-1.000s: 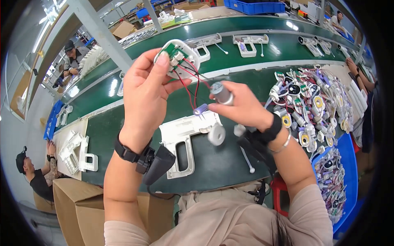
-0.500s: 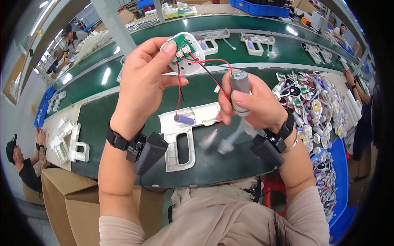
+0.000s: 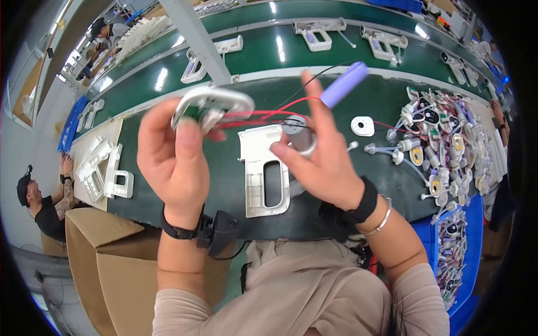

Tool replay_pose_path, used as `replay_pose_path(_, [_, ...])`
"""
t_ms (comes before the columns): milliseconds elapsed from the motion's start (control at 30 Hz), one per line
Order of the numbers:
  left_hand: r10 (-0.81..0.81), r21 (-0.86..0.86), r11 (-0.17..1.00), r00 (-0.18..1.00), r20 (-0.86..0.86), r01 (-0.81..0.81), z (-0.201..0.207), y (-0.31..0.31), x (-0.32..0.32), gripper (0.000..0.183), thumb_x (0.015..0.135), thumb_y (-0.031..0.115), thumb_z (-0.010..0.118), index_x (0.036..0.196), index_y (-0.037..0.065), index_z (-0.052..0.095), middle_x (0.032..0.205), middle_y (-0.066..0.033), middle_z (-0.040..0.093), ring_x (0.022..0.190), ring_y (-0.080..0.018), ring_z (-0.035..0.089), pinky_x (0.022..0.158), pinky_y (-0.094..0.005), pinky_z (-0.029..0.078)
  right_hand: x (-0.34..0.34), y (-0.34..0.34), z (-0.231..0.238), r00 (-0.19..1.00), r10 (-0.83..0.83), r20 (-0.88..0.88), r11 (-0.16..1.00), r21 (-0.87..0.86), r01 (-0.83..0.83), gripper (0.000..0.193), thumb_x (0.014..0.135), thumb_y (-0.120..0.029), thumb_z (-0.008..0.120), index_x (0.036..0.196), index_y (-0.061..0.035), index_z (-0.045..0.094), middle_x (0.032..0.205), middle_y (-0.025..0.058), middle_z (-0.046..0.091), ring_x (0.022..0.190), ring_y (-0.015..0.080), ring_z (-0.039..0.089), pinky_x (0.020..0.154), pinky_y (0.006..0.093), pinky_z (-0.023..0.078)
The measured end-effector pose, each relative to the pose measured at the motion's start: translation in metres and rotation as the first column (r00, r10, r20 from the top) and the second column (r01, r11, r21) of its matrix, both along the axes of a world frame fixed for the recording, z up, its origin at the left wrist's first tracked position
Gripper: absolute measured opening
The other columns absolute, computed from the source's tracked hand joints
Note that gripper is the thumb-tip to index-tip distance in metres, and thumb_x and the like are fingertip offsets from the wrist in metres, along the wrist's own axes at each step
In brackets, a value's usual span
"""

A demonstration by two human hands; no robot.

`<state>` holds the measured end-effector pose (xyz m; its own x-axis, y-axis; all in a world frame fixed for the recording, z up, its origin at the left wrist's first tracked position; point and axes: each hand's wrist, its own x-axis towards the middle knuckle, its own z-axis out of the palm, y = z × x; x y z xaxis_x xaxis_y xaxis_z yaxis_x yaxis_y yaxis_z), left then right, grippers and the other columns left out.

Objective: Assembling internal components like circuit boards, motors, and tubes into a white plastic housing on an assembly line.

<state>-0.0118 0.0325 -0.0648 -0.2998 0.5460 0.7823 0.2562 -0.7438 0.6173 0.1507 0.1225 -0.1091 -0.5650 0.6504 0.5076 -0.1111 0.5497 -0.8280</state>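
Note:
My left hand [image 3: 171, 159] pinches a white rounded cover [image 3: 242, 101] with a green circuit board [image 3: 195, 111] inside it, tilted nearly edge-on. Red and black wires [image 3: 263, 115] stretch from the board to the right. In my right hand [image 3: 330, 171] a grey cylindrical motor [image 3: 297, 133] is gripped by the thumb and lower fingers, while the index finger points up. A purple battery cell [image 3: 346, 84], blurred, swings in the air beside that fingertip. Beneath the hands, a white pistol-shaped housing half [image 3: 255, 162] lies on the dark green bench.
A pile of wired motor assemblies [image 3: 443, 145] covers the right side, with a blue bin [image 3: 473, 246] of more below. A white square part [image 3: 362, 126] lies nearby. White housings [image 3: 95, 168] sit at left; others [image 3: 319, 33] ride the green conveyor. A cardboard box [image 3: 129, 280] stands lower left. Other people sit around.
Both hands have moved lower, and the cover has tilted edge-on. The battery cell has risen off the housing half into the air at right. My right index finger has lifted from the motor.

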Motion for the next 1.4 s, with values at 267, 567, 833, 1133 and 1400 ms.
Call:
replay_pose_path(267, [0.314, -0.537, 0.741, 0.915, -0.254, -0.403, -0.113, -0.033, -0.032, 0.021, 0.089, 0.011, 0.065, 0.105, -0.001, 0.065, 0.086, -0.0067, 0.067, 0.075, -0.0082, 0.06, 0.069, -0.0231, 0.049, 0.013, 0.027, -0.024, 0.828, -0.162, 0.537, 0.844, 0.51, -0.166, 0.065, 0.076, -0.019, 0.072, 0.133, -0.0113, 0.043, 0.082, 0.0085, 0.066, 0.071, 0.0305, 0.065, 0.058, 0.0395, 0.051])
replay_pose_path(567, [0.375, 0.028, 0.58, 0.236, -0.897, -0.814, -0.121, -0.008, -0.035, 0.034, 0.081, 0.007, 0.067, 0.115, 0.008, 0.062, 0.072, -0.008, 0.063, 0.061, -0.0232, 0.061, 0.057, -0.033, 0.05, -0.029, 0.052, -0.063, 0.761, -0.387, 0.521, 0.736, 0.671, -0.086, 0.026, 0.076, -0.017, 0.071, 0.092, -0.0046, 0.055, 0.089, 0.0105, 0.058, 0.09, 0.0305, 0.057, 0.077, 0.041, 0.046])
replay_pose_path(833, [0.382, 0.108, 0.521, 0.118, -0.917, -0.847, -0.114, 0.012, -0.034, 0.032, 0.08, 0.008, 0.064, 0.111, 0.007, 0.059, 0.061, -0.0045, 0.059, 0.055, -0.0231, 0.061, 0.049, -0.0349, 0.046, -0.031, 0.05, -0.089, 0.787, -0.424, 0.449, 0.763, 0.644, 0.044, 0.024, 0.078, -0.02, 0.069, 0.09, -0.0047, 0.056, 0.089, 0.0087, 0.057, 0.09, 0.0268, 0.057, 0.081, 0.0391, 0.043])
replay_pose_path(1133, [0.382, -0.003, 0.483, 0.214, -0.899, -0.876, -0.122, 0.01, -0.031, 0.036, 0.083, 0.01, 0.063, 0.116, 0.0, 0.053, 0.059, -0.0071, 0.059, 0.049, -0.0246, 0.06, 0.046, -0.0341, 0.046, -0.026, 0.047, -0.091, 0.813, -0.372, 0.448, 0.805, 0.591, 0.042, 0.023, 0.079, -0.018, 0.069, 0.092, -0.0047, 0.055, 0.095, 0.0099, 0.057, 0.096, 0.0268, 0.055, 0.086, 0.0391, 0.041])
replay_pose_path(1400, [0.154, -0.233, 0.536, 0.366, -0.918, -0.811, -0.132, 0.007, -0.04, 0.044, 0.084, 0.007, 0.062, 0.125, -0.006, 0.053, 0.059, -0.0114, 0.059, 0.049, -0.0264, 0.059, 0.048, -0.0357, 0.048, -0.027, 0.048, -0.094, 0.818, -0.388, 0.425, 0.793, 0.607, 0.061, 0.021, 0.08, -0.021, 0.068, 0.089, -0.0062, 0.056, 0.087, 0.0073, 0.055, 0.088, 0.025, 0.054, 0.081, 0.0378, 0.039])
